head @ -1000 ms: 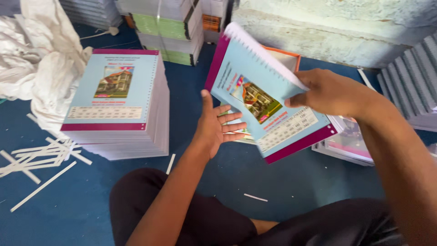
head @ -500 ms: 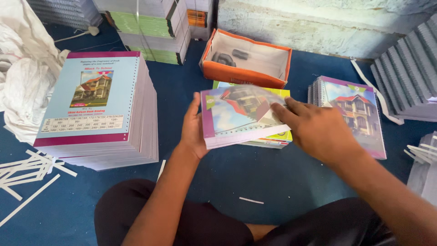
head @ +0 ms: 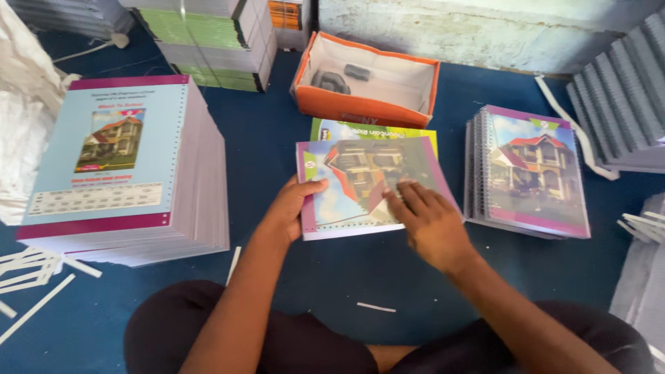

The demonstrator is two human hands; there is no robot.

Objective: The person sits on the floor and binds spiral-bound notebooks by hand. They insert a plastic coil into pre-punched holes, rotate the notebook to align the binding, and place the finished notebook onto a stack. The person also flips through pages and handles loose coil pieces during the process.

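Note:
A notebook (head: pixel 360 181) with a house picture and a purple border lies flat on the blue floor in front of me, on top of a green-covered sheet (head: pixel 374 129). My left hand (head: pixel 291 208) grips its left edge, thumb on the cover. My right hand (head: pixel 429 221) rests flat on the cover's lower right part, fingers spread. A tall stack of light-blue covered notebooks (head: pixel 118 163) stands to the left. A stack of spiral-bound notebooks (head: pixel 530 170) with the same house picture lies to the right.
An orange cardboard box (head: pixel 367 107) holding small dark items sits behind the notebook. Green-edged book stacks (head: pixel 208 38) stand at the back, grey stacks (head: pixel 623 97) at the far right. White plastic strips (head: pixel 34 277) lie at the lower left, white sacking (head: pixel 21 104) on the left.
The notebook was held tilted up in the air a second ago; it has come down and now lies flat on the floor pile under both hands.

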